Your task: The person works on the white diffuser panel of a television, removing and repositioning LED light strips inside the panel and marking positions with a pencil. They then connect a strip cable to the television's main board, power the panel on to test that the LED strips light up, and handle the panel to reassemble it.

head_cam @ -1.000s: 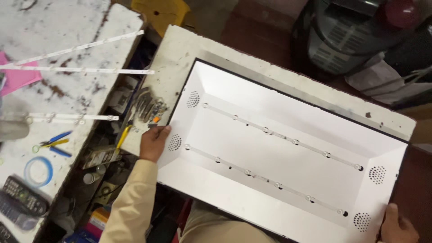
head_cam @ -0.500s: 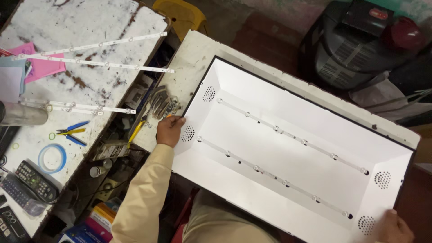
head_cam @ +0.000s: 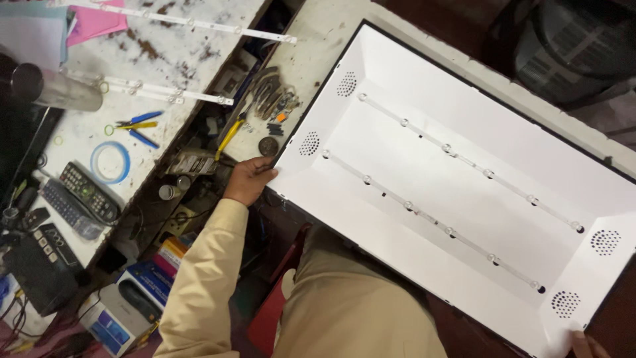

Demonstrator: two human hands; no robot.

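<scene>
A large white backlight panel (head_cam: 464,172) with a black frame lies tilted over the worktable (head_cam: 318,40). Two thin light strips with small round lenses (head_cam: 430,215) run along its length. My left hand (head_cam: 248,180) grips the panel's near left corner, fingers curled over the edge. My right hand (head_cam: 586,345) is only partly in view at the bottom right, fingers on the panel's near right corner.
Loose light strips (head_cam: 159,93) lie on a stained bench at left, with blue pliers (head_cam: 136,126), a tape ring (head_cam: 110,162), remote controls (head_cam: 83,195) and a metal cylinder (head_cam: 56,89). A tool-filled gap (head_cam: 199,159) separates the benches. A dark appliance (head_cam: 570,46) stands behind.
The panel has slid toward me and to the left, tilting more. My left hand moved with its corner, down along the table's edge. The view swung left and down.
</scene>
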